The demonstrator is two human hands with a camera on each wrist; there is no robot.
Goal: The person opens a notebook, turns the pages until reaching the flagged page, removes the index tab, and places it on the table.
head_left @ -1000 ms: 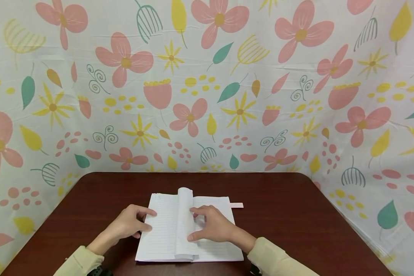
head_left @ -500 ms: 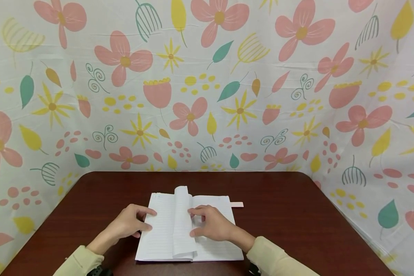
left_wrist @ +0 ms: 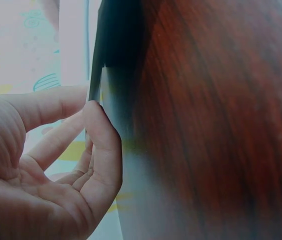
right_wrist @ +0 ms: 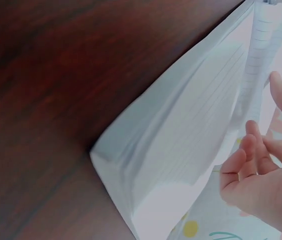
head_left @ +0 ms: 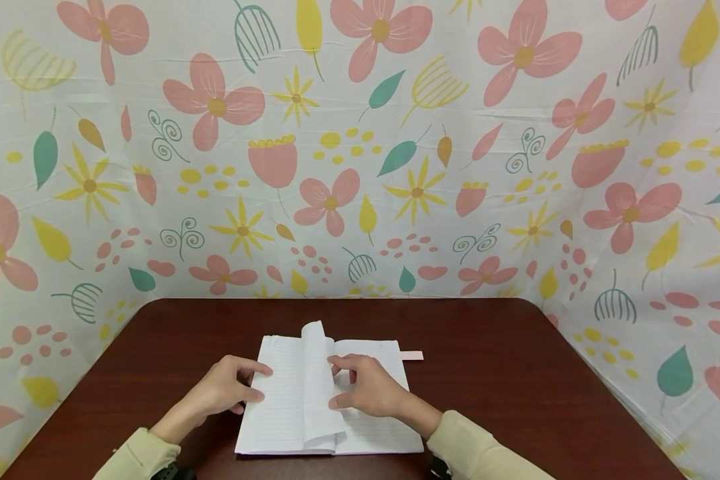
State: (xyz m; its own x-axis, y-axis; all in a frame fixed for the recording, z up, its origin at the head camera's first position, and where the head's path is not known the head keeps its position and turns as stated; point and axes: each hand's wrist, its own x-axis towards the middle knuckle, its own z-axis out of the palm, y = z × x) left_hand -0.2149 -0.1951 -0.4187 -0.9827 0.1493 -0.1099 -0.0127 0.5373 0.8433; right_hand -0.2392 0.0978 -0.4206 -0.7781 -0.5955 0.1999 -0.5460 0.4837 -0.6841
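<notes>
Head view: left hand [head_left: 225,392], relaxed, presses the notebook [head_left: 276,407] beside it on the table [head_left: 486,387]; right hand [head_left: 369,390] pinches raised pages [head_left: 318,380]. Best turn them slowly, spine pinned.

No writing to read anywhere: the open notebook [head_left: 330,400] shows only blank ruled lines, the pink tab [head_left: 412,356] beside it is bare, and the floral backdrop [head_left: 360,153] carries pictures, no words.
</notes>
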